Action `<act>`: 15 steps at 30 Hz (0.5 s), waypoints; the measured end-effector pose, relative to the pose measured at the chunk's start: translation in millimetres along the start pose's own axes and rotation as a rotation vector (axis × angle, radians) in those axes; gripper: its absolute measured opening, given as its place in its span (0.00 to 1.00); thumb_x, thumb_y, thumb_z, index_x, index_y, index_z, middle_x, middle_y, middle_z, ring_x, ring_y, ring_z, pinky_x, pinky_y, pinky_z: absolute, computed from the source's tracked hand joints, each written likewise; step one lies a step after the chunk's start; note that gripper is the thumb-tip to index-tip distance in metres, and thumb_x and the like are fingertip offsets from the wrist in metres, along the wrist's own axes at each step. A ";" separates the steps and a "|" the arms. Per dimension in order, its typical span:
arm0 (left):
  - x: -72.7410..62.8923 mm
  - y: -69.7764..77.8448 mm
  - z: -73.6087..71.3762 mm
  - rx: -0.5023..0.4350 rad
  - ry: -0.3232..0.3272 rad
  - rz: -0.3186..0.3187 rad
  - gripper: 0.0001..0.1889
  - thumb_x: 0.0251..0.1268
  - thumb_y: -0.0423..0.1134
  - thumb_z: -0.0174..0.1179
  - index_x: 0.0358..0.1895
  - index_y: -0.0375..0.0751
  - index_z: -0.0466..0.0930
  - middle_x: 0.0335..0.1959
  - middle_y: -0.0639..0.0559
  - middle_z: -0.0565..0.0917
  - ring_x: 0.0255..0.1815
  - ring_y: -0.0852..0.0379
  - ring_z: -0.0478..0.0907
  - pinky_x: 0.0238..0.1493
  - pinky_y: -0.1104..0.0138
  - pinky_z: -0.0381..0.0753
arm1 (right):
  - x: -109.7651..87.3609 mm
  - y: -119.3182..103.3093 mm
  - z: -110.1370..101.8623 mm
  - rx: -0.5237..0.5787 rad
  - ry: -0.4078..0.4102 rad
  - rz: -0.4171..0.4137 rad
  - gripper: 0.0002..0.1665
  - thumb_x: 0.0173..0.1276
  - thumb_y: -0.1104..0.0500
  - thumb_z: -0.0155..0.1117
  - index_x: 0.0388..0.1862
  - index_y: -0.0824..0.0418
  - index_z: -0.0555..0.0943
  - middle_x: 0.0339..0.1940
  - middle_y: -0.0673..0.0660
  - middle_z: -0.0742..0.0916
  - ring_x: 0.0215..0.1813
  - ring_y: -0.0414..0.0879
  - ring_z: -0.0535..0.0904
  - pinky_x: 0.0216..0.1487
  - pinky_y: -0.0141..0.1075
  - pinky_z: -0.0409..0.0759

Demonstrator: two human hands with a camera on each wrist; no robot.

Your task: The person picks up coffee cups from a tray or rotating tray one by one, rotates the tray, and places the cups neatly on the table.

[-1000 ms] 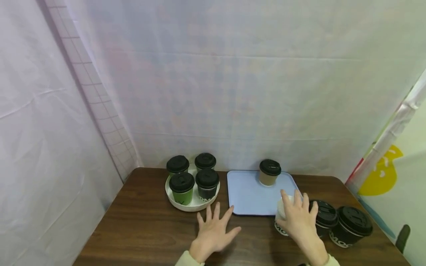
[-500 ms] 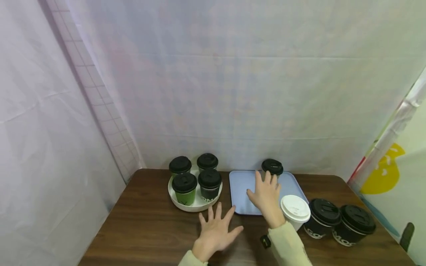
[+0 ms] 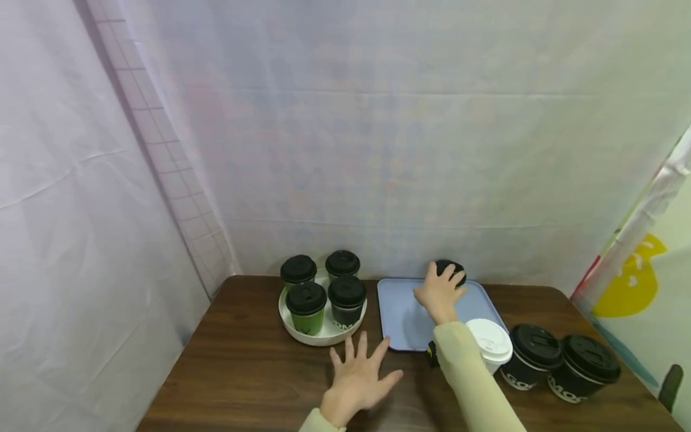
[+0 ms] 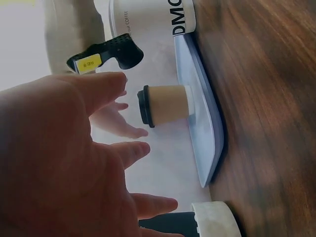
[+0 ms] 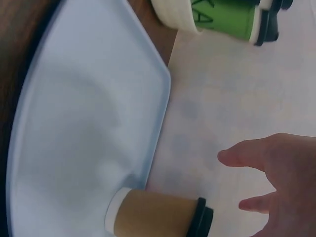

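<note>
A tan paper coffee cup (image 4: 169, 105) with a black lid stands upright on the light blue tray (image 3: 402, 312), near its back edge. Just above that lid my right hand (image 3: 439, 295) is spread, its fingers overlapping the lid in the head view; the right wrist view shows a gap between fingertips and lid. My left hand (image 3: 360, 378) hovers, fingers spread and holding nothing, over the wood table in front of the round white tray (image 3: 318, 340). A white-lidded coffee cup (image 3: 490, 341) is partly hidden behind my right sleeve.
Several black-lidded cups, among them a green coffee cup (image 3: 306, 309), stand in the round tray at left. On the right are two larger black coffee cups (image 3: 531, 355), side by side near the table's right edge. A pale curtain (image 3: 345, 150) hangs right behind the table.
My right hand has moved from over the white-lidded cup, forward and left across the blue tray, to above the tan cup. The left hand stays nearly still; the head view has shifted slightly.
</note>
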State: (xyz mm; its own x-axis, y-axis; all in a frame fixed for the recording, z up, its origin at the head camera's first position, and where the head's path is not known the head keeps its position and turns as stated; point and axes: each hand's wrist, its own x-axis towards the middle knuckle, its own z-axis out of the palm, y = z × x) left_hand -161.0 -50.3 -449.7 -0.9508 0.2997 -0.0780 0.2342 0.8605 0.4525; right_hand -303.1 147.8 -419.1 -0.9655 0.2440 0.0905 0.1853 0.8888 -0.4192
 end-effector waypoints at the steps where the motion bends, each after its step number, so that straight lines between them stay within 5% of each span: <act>1: 0.0 -0.6 -0.2 -0.002 -0.004 -0.004 0.37 0.71 0.70 0.53 0.79 0.65 0.64 0.83 0.36 0.60 0.82 0.23 0.52 0.73 0.22 0.49 | 2.8 1.0 -0.3 0.003 -0.015 0.012 0.47 0.73 0.52 0.63 0.82 0.67 0.54 0.80 0.85 0.46 0.81 0.85 0.37 0.74 0.81 0.47; 15: 2.4 -2.1 -2.8 -0.014 -0.028 -0.030 0.36 0.71 0.70 0.53 0.79 0.66 0.63 0.83 0.36 0.60 0.82 0.22 0.51 0.73 0.21 0.47 | 22.9 15.2 -16.9 0.050 -0.010 0.059 0.47 0.74 0.53 0.60 0.82 0.68 0.52 0.80 0.86 0.43 0.80 0.86 0.33 0.70 0.85 0.42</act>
State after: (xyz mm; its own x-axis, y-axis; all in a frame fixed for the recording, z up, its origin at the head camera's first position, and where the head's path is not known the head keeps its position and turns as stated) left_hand -164.3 -52.5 -448.4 -0.9512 0.2855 -0.1168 0.2025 0.8636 0.4617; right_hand -319.3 173.4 -408.2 -0.9550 0.2915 0.0554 0.2329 0.8522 -0.4686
